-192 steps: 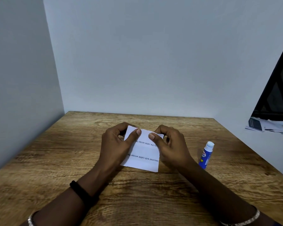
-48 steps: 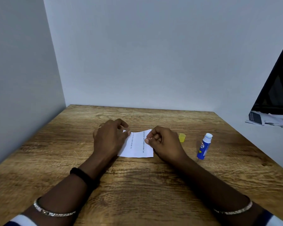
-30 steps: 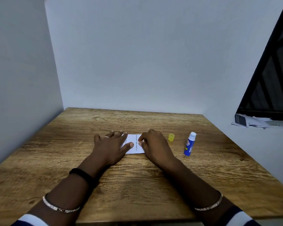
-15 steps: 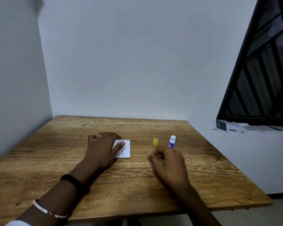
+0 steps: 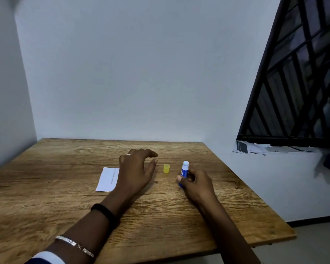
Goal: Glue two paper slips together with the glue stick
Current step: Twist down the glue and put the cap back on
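A white paper slip [image 5: 108, 179] with printed text lies flat on the wooden table [image 5: 65, 206], its right edge hidden under my left hand. My left hand [image 5: 136, 171] hovers over the table with fingers spread, its thumb a short way left of the yellow cap [image 5: 166, 168], which stands upright. The blue glue stick [image 5: 184, 170] stands upright and uncapped, white tip up. My right hand [image 5: 195, 184] wraps its thumb and fingers around the stick's lower body.
The table sits in a corner of two pale walls. Its right edge drops to the floor. A dark barred window [image 5: 301, 82] is at the right, with loose papers [image 5: 255, 148] on its sill.
My left hand lifted off the paper slip and moved right toward the yellow cap. My right hand reached forward and closed around the glue stick. The view has pulled back from the table.
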